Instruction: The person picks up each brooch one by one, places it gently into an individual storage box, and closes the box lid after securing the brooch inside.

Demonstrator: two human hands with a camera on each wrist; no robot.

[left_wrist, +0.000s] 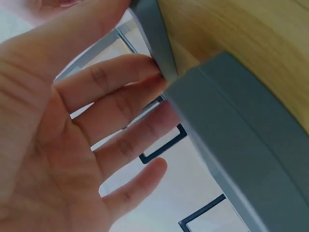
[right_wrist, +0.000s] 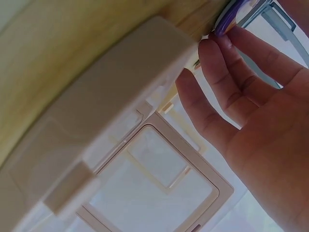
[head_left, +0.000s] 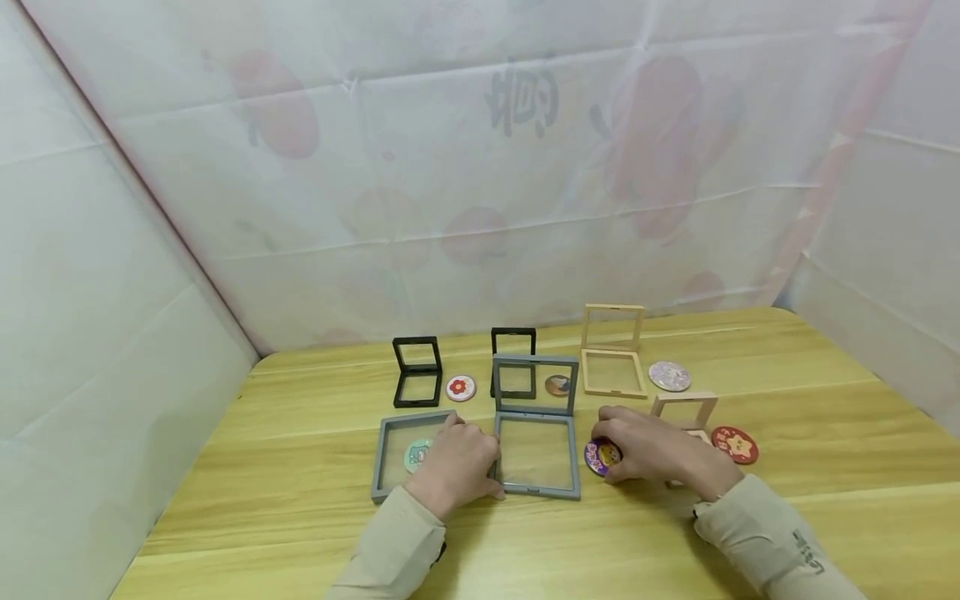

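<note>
My right hand pinches a round purple badge by its edge, just above or on the table; the right wrist view shows fingertips against its purple rim. My left hand lies between two grey display frames, its fingers fairly straight and touching a grey edge in the left wrist view. The left grey frame lies flat with a green badge inside it, partly hidden by the hand. The other grey frame stands open, lid upright, with nothing in its window.
Behind are two open black frames, a flower badge, a brown badge seen through the grey lid, a yellow frame and a lilac badge. A beige frame and red star badge lie right.
</note>
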